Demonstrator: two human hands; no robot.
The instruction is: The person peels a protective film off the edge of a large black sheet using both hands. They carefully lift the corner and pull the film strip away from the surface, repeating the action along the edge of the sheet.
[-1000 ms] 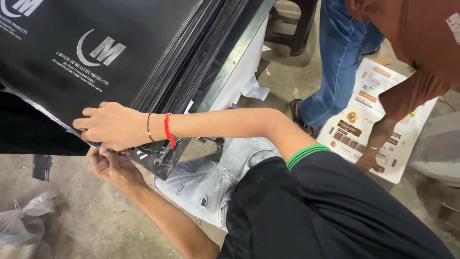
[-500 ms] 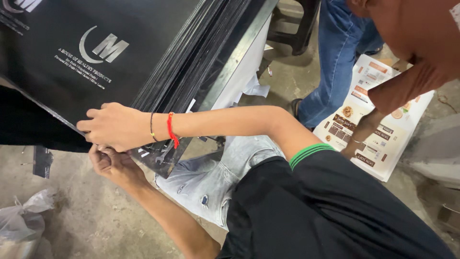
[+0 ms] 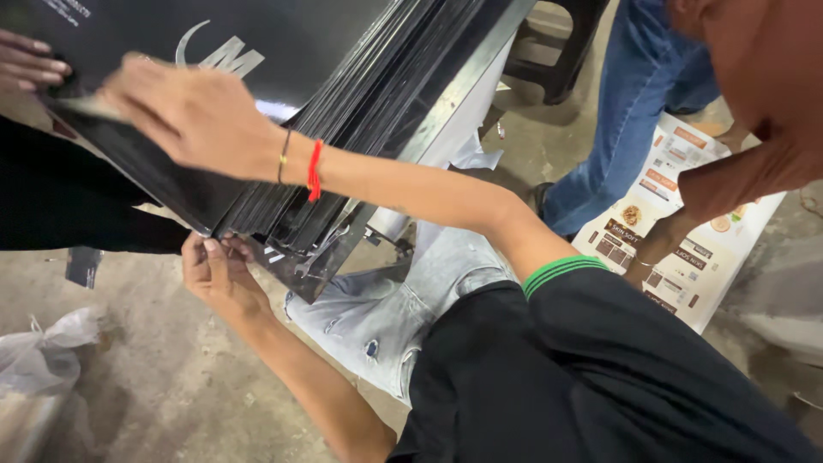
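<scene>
Black printed sheets [image 3: 343, 77], a thick glossy stack, sit on a metal-edged table [image 3: 463, 103] at upper frame, with the stack's near corner overhanging toward me.

Right hand [image 3: 184, 116]: fingers slightly curled and pressed down on the top sheet near its left edge, thumb side toward the lifted pale edge there. Gripping or just pressing flat, I can't tell. Wrist carries a red thread band [image 3: 315, 170] and a thin bangle [image 3: 284, 156] just beside it. The forearm runs back across the stack to a black sleeve with green cuff [image 3: 561, 270].

Left hand [image 3: 219, 279]: below the stack's overhanging corner, fingertips up against the underside of the sheets. Fingers are bent and touching the bottom edge; a closed grip isn't visible, so I can't tell.

Outward from there:
- Another person's fingers [image 3: 30, 60] rest on the stack at the far left edge.
- Light jeans [image 3: 377, 317] under the stack corner, apparently my own knee.
- Second person in blue jeans [image 3: 634, 94] stands at right, with a hand [image 3: 656, 249] on a white printed carton sheet [image 3: 686, 223] lying on the concrete floor [image 3: 154, 377].
- Dark stool [image 3: 557, 43] behind the table.
- Whitish plastic bag [image 3: 43, 360] on the floor at lower left, well apart from both hands.
</scene>
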